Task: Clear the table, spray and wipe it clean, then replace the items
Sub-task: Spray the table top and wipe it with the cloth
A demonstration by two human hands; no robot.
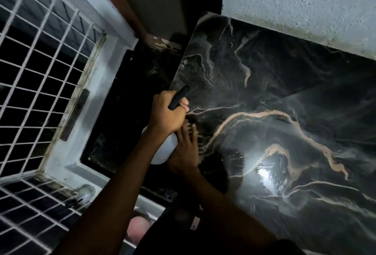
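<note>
Dimly lit, the desk [284,112] shows a dark marbled top with tan veins and a bright glare patch toward its near side; its right and near parts run out of view. At the desk's left edge the left hand [165,112] has its grip curled round the black head of a spray bottle [162,149], the fingers wrapped at the trigger and the nozzle [180,97] pointing out over the desk; the bottle's white body hangs below the hand, partly hidden by the wrist and forearm. Just beside the bottle, the right hand [186,147] lies over the desk's left edge with fingers spread and fairly straight, its grip holding nothing that can be made out; motion blur smears the fingertips, so whether they touch the surface cannot be told. Beyond the desk stands a rough white wall [305,0]; left of the desk is a white window grille [40,71] with darkness behind it. Below the left forearm, near the grille, a pinkish round thing [138,228] and a pale round thing [86,192] sit in shadow, too dim to identify.
</note>
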